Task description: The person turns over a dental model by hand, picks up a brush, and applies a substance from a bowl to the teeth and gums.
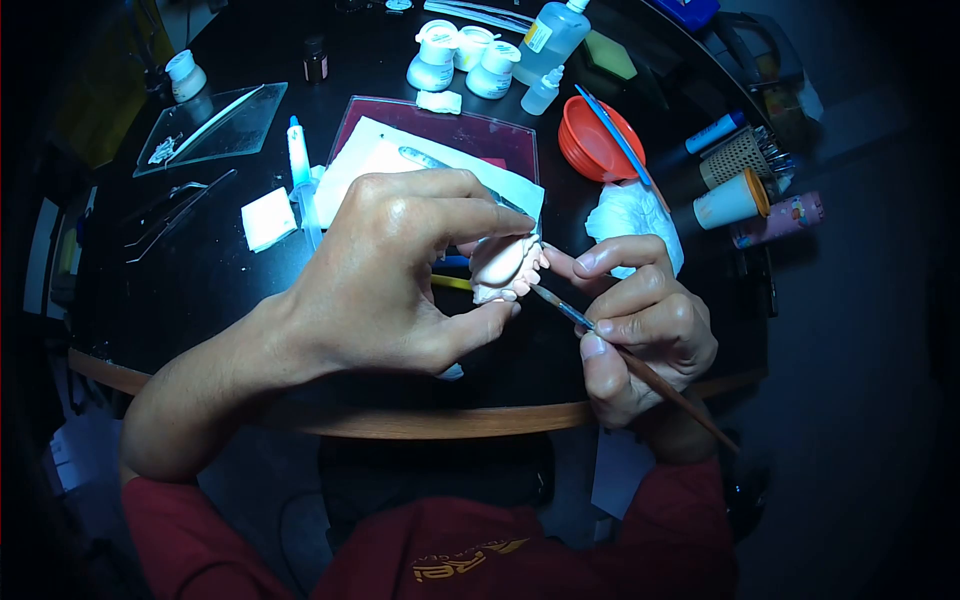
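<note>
Between the thumb and fingers of my left hand [390, 260] is a pale dental cast [500, 265], its row of teeth turned to the right. My right hand [650, 335] pinches a thin brush [660, 385] with a brown wooden handle. The brush tip comes right up to the teeth at the cast's edge. Part of the cast is covered by my left fingers. Behind the hands lies a white sheet [365, 150] on a dark red translucent plate [520, 150].
White jars [432, 70] and a clear bottle [553, 40] stand at the back. An orange bowl [575, 150] sits behind crumpled tissue [630, 220]. At left are a glass slab [240, 120], tweezers [185, 210] and a syringe [299, 160]. The wooden table edge [450, 422] runs in front.
</note>
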Demonstrator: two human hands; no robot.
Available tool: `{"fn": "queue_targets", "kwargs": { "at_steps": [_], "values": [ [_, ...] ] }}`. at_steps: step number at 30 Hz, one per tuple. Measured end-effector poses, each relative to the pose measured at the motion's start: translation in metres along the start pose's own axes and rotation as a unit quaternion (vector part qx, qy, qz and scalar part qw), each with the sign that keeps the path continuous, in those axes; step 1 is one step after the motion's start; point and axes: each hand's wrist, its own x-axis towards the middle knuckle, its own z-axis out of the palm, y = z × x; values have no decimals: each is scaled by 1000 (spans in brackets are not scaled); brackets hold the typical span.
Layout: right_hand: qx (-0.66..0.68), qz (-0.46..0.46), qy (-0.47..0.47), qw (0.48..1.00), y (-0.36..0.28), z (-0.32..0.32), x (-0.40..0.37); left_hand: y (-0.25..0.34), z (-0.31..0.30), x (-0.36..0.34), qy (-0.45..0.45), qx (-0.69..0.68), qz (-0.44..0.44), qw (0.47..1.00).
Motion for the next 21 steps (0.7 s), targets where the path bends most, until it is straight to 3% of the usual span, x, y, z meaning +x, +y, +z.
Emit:
{"fn": "queue_targets", "kwargs": {
  "at_steps": [21],
  "values": [
    [12,-31,22,999,0,-3,1,10,-2,4,-28,-28,-5,999]
  ]
}}
